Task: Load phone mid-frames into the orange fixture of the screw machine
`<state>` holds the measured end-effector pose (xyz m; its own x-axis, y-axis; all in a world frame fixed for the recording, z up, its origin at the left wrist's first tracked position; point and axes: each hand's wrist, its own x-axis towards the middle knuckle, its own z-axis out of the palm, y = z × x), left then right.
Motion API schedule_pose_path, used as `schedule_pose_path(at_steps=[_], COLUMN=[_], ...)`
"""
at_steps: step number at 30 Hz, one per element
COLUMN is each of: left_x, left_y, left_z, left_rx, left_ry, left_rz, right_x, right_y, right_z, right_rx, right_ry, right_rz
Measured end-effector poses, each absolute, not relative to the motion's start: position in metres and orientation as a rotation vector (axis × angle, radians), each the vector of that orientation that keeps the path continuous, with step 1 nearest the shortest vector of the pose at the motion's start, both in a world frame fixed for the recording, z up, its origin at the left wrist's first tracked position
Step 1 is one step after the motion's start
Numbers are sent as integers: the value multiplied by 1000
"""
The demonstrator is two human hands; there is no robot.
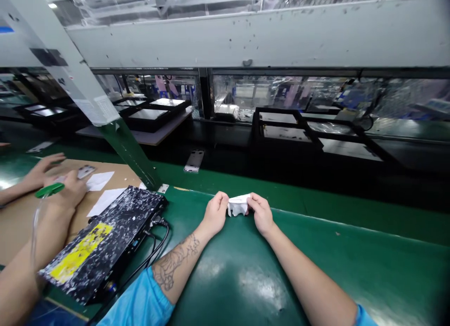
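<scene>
The left grip [215, 214] and right grip [261, 215] pinch a rumpled, thin white sheet [239, 207] above the glossy green tabletop [239, 255]; its ends are hidden within both.

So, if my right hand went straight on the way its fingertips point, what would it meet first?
Probably the white cloth your right hand is already pinching, then your left hand at its other end; depth is unclear.
</scene>
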<state>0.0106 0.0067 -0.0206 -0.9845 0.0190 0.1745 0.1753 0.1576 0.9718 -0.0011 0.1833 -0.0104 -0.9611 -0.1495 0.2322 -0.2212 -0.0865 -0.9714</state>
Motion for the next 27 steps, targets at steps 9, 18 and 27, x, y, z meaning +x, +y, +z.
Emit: schedule_pose_path(at_steps=[9,18,27], left_x=[6,4,-34], left_y=[10,8,-14], left_z=[-24,-22,-6], left_rx=[-174,-24,362], left_ry=[-2203,-2225,-2411], left_rz=[-2028,-1901,-1171], right_x=[3,25,67], right_y=[185,175,191], right_z=[-7,4,-1], right_rx=[646,1173,904], right_ry=[-2181,-2138,-2451], right_rz=[2061,1149,967])
